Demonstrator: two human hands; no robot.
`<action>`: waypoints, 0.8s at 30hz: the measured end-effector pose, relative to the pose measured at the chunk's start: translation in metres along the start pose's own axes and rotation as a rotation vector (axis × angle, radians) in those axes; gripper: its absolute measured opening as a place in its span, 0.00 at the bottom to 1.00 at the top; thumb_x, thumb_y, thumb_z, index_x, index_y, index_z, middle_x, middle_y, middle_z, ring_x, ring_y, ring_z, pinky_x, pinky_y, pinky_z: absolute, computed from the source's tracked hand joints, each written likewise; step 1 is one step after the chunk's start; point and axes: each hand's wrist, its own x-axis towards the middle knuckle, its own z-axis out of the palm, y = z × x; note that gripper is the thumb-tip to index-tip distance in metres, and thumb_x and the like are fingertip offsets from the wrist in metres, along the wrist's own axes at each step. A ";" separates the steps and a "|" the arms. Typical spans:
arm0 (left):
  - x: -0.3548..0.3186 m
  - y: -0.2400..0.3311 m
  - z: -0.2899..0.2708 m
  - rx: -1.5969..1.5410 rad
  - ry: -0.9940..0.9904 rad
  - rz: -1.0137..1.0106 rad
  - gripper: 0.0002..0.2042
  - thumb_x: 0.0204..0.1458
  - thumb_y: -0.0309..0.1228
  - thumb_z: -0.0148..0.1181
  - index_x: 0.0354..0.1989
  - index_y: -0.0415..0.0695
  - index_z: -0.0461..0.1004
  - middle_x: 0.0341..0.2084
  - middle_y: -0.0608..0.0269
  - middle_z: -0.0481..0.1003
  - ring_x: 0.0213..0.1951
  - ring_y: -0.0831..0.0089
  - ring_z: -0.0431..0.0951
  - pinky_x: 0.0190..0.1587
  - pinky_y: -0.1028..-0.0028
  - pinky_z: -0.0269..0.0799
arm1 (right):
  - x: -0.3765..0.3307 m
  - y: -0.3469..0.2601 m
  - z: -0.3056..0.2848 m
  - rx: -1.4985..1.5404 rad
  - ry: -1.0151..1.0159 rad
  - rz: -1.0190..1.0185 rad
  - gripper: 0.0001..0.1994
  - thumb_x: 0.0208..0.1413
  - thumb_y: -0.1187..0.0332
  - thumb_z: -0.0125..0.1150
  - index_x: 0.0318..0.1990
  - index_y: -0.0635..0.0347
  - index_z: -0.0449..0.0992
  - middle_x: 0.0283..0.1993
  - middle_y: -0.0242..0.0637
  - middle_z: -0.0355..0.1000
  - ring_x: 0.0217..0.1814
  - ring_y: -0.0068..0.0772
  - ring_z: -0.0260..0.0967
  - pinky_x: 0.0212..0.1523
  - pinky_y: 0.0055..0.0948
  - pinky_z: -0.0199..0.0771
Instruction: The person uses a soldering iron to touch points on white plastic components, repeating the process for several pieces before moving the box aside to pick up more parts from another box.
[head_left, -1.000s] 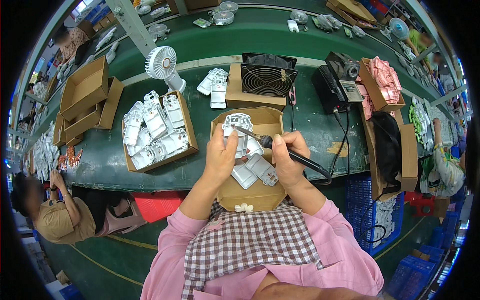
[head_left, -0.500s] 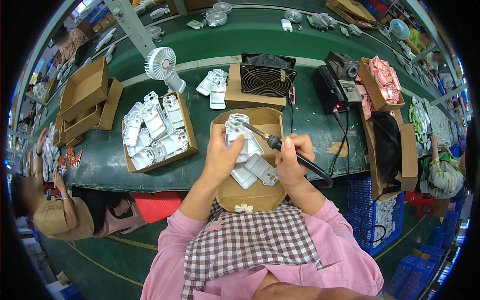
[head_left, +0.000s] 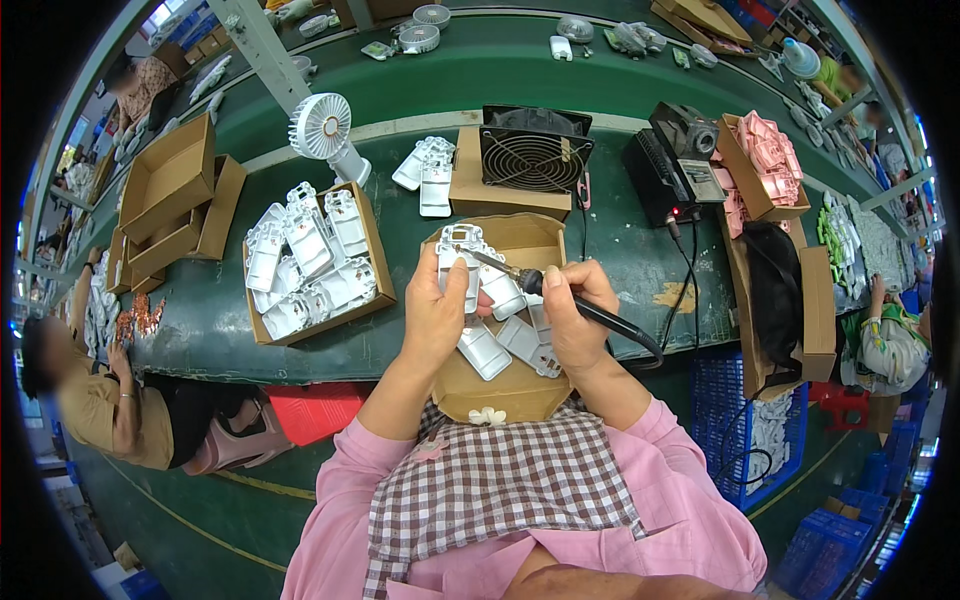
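Well, soldering iron (head_left: 530,281) at scuffed workshop bench (head_left: 622,245)

White casing (head_left: 457,250) partly hidden by one of the hands (head_left: 435,312), its contact with soldering iron (head_left: 530,281) unclear

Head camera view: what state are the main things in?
Left hand, holding white casing
Right hand, gripping soldering iron
White casing, raised over cardboard tray
Soldering iron, tip at casing; contact unclear
Cardboard tray, open, more casings inside
White fan, upright; spinning unclear
Black unit, red light lit
Blue crate, holding white parts
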 end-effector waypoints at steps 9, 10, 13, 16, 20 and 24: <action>-0.002 0.001 -0.001 -0.002 0.007 0.001 0.08 0.63 0.29 0.43 0.46 0.41 0.65 0.22 0.62 0.73 0.20 0.78 0.75 0.23 0.79 0.74 | -0.001 -0.001 0.001 -0.004 -0.017 0.002 0.09 0.56 0.73 0.60 0.26 0.61 0.67 0.22 0.24 0.65 0.23 0.11 0.55 0.22 0.17 0.57; -0.002 0.000 0.000 -0.002 0.007 0.001 0.08 0.63 0.29 0.43 0.46 0.41 0.65 0.22 0.62 0.73 0.20 0.78 0.75 0.23 0.79 0.74 | -0.001 -0.001 0.001 0.012 -0.021 0.016 0.09 0.56 0.73 0.60 0.26 0.61 0.67 0.22 0.24 0.65 0.23 0.10 0.55 0.22 0.17 0.57; -0.002 0.001 0.000 -0.010 0.010 -0.002 0.08 0.63 0.29 0.43 0.46 0.41 0.65 0.22 0.63 0.73 0.20 0.78 0.75 0.23 0.79 0.74 | -0.001 -0.001 0.002 0.007 -0.021 0.017 0.09 0.56 0.73 0.60 0.26 0.61 0.67 0.22 0.24 0.65 0.23 0.10 0.55 0.22 0.16 0.57; -0.002 0.002 0.000 -0.015 0.012 -0.007 0.08 0.63 0.29 0.43 0.46 0.41 0.65 0.21 0.63 0.72 0.20 0.78 0.75 0.23 0.79 0.74 | -0.001 -0.002 0.002 -0.004 -0.020 0.010 0.09 0.56 0.72 0.60 0.26 0.61 0.67 0.22 0.24 0.65 0.23 0.10 0.55 0.22 0.17 0.57; -0.002 0.002 0.000 -0.008 0.009 -0.004 0.08 0.63 0.29 0.43 0.46 0.41 0.65 0.21 0.63 0.72 0.20 0.78 0.75 0.23 0.79 0.74 | -0.001 0.001 0.000 -0.008 -0.022 0.006 0.09 0.56 0.72 0.60 0.26 0.61 0.67 0.22 0.24 0.65 0.23 0.10 0.55 0.22 0.17 0.57; -0.001 -0.002 -0.003 0.009 -0.010 -0.013 0.09 0.63 0.28 0.43 0.47 0.41 0.65 0.21 0.63 0.72 0.21 0.78 0.75 0.23 0.79 0.74 | -0.002 0.003 -0.002 0.018 0.017 -0.015 0.09 0.55 0.73 0.60 0.27 0.62 0.67 0.23 0.25 0.65 0.24 0.11 0.56 0.23 0.17 0.58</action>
